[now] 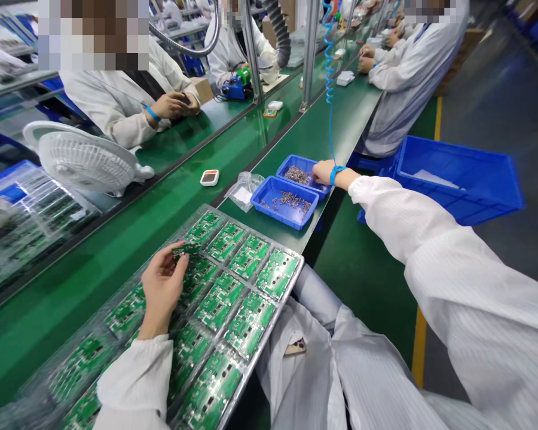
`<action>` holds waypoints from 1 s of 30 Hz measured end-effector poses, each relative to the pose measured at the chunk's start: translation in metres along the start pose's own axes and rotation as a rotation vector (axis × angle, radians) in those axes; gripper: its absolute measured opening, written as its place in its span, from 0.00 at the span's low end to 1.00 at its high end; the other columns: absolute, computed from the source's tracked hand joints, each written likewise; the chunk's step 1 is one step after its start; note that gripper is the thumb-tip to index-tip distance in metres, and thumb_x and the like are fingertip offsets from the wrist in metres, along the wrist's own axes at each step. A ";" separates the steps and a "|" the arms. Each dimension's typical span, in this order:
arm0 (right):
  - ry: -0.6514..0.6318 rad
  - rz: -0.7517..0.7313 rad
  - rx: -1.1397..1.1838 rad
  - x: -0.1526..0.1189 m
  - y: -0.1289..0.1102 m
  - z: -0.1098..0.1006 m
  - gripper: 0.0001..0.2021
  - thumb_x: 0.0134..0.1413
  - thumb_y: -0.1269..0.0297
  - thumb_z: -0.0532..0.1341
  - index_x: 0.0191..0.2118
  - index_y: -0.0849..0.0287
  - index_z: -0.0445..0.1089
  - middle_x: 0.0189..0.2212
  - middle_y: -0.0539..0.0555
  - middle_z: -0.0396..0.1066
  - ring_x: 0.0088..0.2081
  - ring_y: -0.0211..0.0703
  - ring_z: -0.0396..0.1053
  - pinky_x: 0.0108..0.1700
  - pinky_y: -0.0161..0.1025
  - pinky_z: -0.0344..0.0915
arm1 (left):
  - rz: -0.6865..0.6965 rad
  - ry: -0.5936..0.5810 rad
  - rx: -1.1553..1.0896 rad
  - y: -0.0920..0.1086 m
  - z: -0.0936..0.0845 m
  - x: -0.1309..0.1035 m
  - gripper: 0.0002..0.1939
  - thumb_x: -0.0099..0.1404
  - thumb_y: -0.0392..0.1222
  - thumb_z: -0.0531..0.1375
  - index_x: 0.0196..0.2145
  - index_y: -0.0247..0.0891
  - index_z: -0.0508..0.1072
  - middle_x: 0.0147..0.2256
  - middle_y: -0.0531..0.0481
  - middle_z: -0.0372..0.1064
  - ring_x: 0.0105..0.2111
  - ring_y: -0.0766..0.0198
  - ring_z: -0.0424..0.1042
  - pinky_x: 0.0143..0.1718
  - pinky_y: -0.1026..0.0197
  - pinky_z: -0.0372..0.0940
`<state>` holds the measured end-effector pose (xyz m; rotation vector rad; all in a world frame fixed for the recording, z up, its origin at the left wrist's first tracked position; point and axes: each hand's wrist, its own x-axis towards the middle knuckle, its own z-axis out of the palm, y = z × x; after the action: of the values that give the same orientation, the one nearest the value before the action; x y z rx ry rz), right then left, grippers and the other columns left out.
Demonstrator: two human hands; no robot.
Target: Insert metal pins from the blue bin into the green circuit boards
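Note:
My left hand (164, 286) pinches a small green circuit board (187, 249) between thumb and fingers, just above a clear plastic tray (298, 263). Rows of larger green circuit boards (246, 257) lie in the tray's compartments. Out to the right, my right hand (325, 172) reaches into the farther blue bin (291, 160), its fingertips down at a heap of small metal parts (297, 174). Whether those fingers have a part between them is hidden. A nearer blue bin (284, 215) holds more of the same loose parts. Around my right wrist is a blue strap with a coiled cord.
A clear plastic bag (244, 192) lies beside the bins. On the green belt sits a white device with a dark screen (210, 177). A white fan (89, 156) stands at left. Co-workers sit across the line and farther along it. A large blue crate (461, 179) is at right.

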<state>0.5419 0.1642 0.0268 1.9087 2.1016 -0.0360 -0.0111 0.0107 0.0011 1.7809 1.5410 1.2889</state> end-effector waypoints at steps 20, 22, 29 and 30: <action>0.477 -0.363 0.284 -0.041 -0.136 -0.039 0.13 0.76 0.60 0.56 0.54 0.61 0.73 0.45 0.65 0.82 0.41 0.56 0.78 0.40 0.44 0.63 | 0.066 0.003 -0.076 -0.008 0.007 0.005 0.17 0.75 0.54 0.63 0.46 0.38 0.82 0.45 0.44 0.80 0.40 0.61 0.76 0.43 0.58 0.74; 0.484 -0.491 0.319 -0.051 -0.187 -0.042 0.13 0.76 0.60 0.56 0.54 0.60 0.72 0.40 0.62 0.82 0.38 0.55 0.78 0.37 0.43 0.61 | 0.102 -0.032 -0.052 -0.008 0.007 0.006 0.16 0.76 0.52 0.62 0.39 0.38 0.83 0.38 0.45 0.79 0.40 0.59 0.77 0.45 0.56 0.74; 0.459 -0.742 0.244 -0.064 -0.325 -0.051 0.12 0.76 0.64 0.54 0.53 0.61 0.72 0.40 0.61 0.83 0.36 0.54 0.80 0.34 0.43 0.52 | 0.066 -0.056 -0.199 -0.009 0.016 0.005 0.20 0.73 0.58 0.68 0.45 0.37 0.83 0.44 0.43 0.78 0.43 0.58 0.78 0.44 0.56 0.75; 0.458 -0.756 0.243 -0.065 -0.335 -0.050 0.11 0.76 0.64 0.54 0.53 0.61 0.72 0.40 0.62 0.83 0.36 0.53 0.80 0.34 0.42 0.52 | 0.065 -0.046 -0.194 -0.009 0.016 0.005 0.20 0.72 0.59 0.69 0.44 0.37 0.82 0.43 0.44 0.78 0.43 0.58 0.77 0.45 0.55 0.75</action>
<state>0.2096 0.0735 0.0289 1.1818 3.1462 -0.0175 -0.0018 0.0219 -0.0116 1.7371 1.2952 1.3684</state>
